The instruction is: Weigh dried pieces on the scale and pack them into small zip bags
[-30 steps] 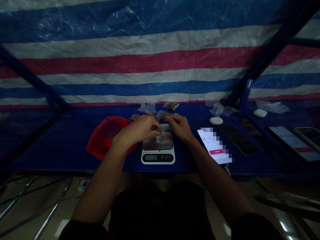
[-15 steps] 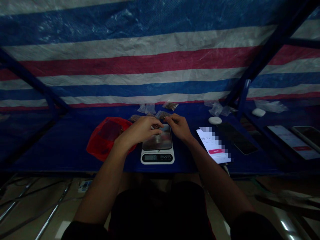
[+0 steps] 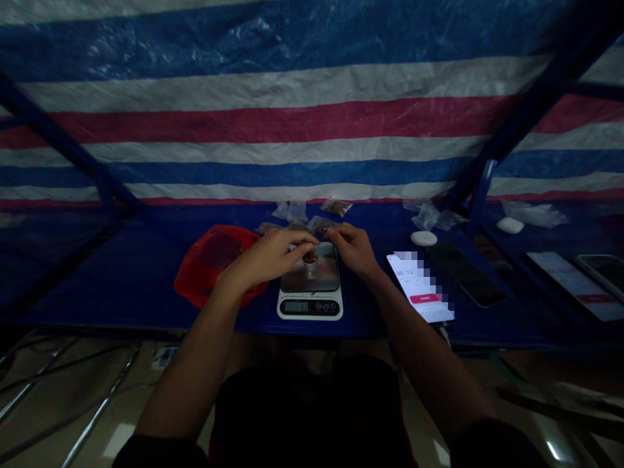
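My left hand [image 3: 280,252] reaches over the scale [image 3: 312,283], its fingers stretched out and its thumb close to a small metal cup [image 3: 311,267]. Brown, dried-looking bits [image 3: 311,257] fill the cup, which stands on the steel plate. The display is lit, but its digits are too blurred to read. My right hand [image 3: 351,246] is at the plate's far right corner, thumb and forefinger pinched together. Its fingertips meet the near edge of a clear bag [image 3: 319,225] of brown bits; what they pinch is too small to make out.
A red bag-like container [image 3: 195,273] sits left of the scale. Behind it lie more clear bags [image 3: 337,207]. To the right are a lit phone [image 3: 414,286], a white case [image 3: 424,238], a dark phone [image 3: 480,286] and other phones [image 3: 575,283]. Blue frame bars [image 3: 487,188] slant up.
My left hand has lifted slightly and opened at the cup, so the brown bits now show. The scale's reading looks different. My right hand has barely moved; the whole view has shifted slightly.
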Motion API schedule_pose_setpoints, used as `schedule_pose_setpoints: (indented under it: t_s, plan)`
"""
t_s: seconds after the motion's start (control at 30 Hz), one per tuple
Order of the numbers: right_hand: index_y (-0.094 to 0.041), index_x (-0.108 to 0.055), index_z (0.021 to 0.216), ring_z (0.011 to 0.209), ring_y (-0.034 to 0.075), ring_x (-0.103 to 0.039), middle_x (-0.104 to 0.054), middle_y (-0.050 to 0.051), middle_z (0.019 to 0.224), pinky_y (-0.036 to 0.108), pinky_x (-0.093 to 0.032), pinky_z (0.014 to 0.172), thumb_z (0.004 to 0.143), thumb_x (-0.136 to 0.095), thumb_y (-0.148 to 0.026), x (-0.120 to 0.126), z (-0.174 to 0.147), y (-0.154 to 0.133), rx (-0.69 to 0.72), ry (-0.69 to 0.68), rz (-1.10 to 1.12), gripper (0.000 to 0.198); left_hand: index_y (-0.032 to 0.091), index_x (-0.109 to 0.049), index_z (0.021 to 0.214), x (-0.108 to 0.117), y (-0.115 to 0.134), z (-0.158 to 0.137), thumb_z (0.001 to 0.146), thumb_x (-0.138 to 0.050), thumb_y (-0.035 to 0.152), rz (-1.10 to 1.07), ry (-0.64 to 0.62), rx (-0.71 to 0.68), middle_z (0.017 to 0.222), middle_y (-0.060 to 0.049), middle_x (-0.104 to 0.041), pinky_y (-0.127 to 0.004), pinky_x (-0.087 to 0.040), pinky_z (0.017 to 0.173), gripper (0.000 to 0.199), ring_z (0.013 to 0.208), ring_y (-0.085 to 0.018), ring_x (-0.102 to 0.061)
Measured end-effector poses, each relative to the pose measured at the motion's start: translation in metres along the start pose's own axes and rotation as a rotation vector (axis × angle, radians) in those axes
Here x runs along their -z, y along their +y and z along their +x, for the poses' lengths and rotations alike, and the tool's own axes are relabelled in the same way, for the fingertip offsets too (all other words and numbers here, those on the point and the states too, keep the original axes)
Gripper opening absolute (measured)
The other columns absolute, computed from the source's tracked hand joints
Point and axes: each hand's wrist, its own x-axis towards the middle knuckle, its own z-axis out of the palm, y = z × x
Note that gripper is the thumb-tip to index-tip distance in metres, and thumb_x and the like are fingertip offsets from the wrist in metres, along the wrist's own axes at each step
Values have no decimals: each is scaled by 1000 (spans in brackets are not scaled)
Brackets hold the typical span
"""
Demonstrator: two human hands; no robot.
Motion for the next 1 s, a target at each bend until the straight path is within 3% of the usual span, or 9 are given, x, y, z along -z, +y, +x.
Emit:
schedule_pose_setpoints:
  t_s: [0.1,0.2,0.37,0.5,0.63,1.0]
  plan:
    - [-21,-80,78,79,20,-63,-71,4,78,33,-46,74,98,-65,-49,0,0,0,-15,0,-1,38,20,-77,124,14,-6,-15,104,-55,35,-23,93,39,125,-7,-80,-37,-56,104,33,116,-23,-74]
    - [-20,-80,78,79,20,-64,-70,3,77,33,-46,74,98,-65,-49,0,0,-1,-24,-5,4,38,21,-77,123,32,-20,-35,103,-56,40,17,156,150,125,-8,-81,-38,-58,102,36,113,-24,-75]
    - [-21,-80,79,79,20,-65,-71,4,78,34,-47,74,97,-65,-51,-2,-1,-2,-23,-5,10,38,21,-80,107,40,-66,-66,85,-69,38,163,-13,396,109,-9,-84,-33,-62,84,30,97,-27,-80]
    - [-21,-80,77,79,20,-65,-72,3,78,34,-48,75,96,-66,-53,-3,-1,-1,-23,-12,13,39,24,-80,98,27,-90,-75,80,-69,34,199,-75,422,99,-7,-85,-29,-60,76,24,88,-24,-79]
    - [-21,-80,78,79,20,-66,-72,4,78,35,-48,76,96,-65,-50,-3,-1,-1,-20,-11,11,38,23,-81,94,23,-90,-74,85,-64,35,225,-76,401,99,-7,-84,-28,-57,75,22,84,-23,-78]
    - [-22,-80,77,79,21,-65,-72,4,78,34,-47,74,96,-67,-47,-2,-2,-1,-38,-15,1,34,22,-82,93,38,-83,-74,85,-62,30,228,-10,376,99,-7,-85,-33,-59,81,23,85,-22,-78]
